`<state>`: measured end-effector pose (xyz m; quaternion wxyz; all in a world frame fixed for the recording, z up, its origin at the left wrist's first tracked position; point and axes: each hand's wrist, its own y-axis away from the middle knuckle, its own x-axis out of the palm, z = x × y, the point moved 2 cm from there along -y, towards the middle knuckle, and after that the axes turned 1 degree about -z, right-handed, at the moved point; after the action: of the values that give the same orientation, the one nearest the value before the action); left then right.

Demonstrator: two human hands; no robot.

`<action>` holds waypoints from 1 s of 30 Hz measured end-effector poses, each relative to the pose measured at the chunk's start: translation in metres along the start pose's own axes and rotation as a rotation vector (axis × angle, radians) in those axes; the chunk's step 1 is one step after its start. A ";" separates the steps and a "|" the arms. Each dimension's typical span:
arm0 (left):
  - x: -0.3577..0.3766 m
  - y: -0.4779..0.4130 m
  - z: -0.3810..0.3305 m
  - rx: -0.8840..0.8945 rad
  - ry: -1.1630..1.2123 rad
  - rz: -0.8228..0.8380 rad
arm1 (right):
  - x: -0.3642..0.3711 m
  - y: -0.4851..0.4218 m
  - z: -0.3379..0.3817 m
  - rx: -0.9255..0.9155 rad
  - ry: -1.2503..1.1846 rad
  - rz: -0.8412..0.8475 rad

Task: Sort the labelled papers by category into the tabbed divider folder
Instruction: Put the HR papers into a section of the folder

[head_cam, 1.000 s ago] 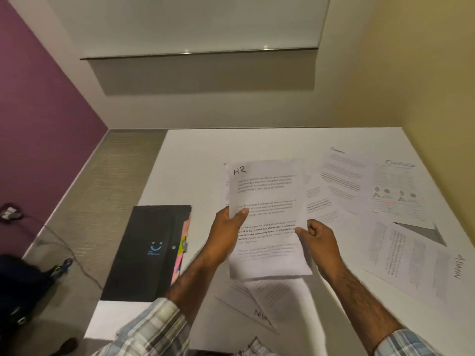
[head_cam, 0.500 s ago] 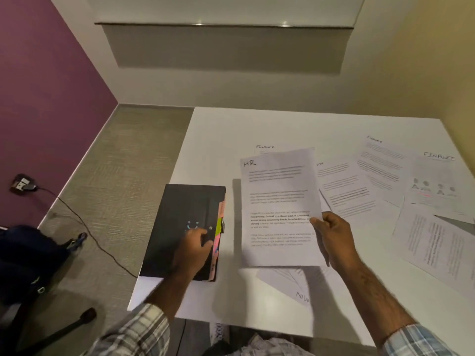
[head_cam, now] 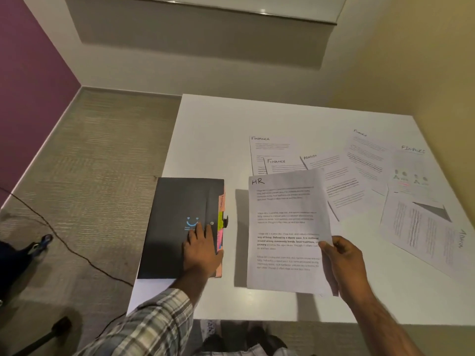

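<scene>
A black tabbed divider folder [head_cam: 174, 209] lies closed at the table's left edge, with coloured tabs along its right side. My left hand [head_cam: 201, 249] rests on its cover near the clasp, fingers laid flat. My right hand [head_cam: 341, 258] pinches the right edge of a paper labelled HR [head_cam: 285, 227] and holds it just above the table, right of the folder. Papers labelled Finance [head_cam: 270, 150] and Admin [head_cam: 339, 181] lie spread behind it.
More sheets lie at the right, one labelled Admin [head_cam: 426, 235] and one labelled Finance [head_cam: 411, 170]. The white table [head_cam: 218, 129] abuts a yellow wall on the right. A cable [head_cam: 64, 242] runs over the carpet on the left.
My left hand let go of the HR paper and moved left onto the folder's cover. My right hand alone now holds the paper. The view shifted left and down.
</scene>
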<state>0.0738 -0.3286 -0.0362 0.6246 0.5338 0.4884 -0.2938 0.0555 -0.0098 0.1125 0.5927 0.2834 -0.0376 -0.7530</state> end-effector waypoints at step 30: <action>0.005 -0.044 -0.044 -0.058 -0.220 0.037 | -0.001 0.005 -0.036 0.094 -0.037 -0.008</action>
<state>0.0241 -0.2972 -0.0557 0.6951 0.4891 0.4153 -0.3244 0.0767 -0.0005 0.0849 0.5747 0.2970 -0.0828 -0.7580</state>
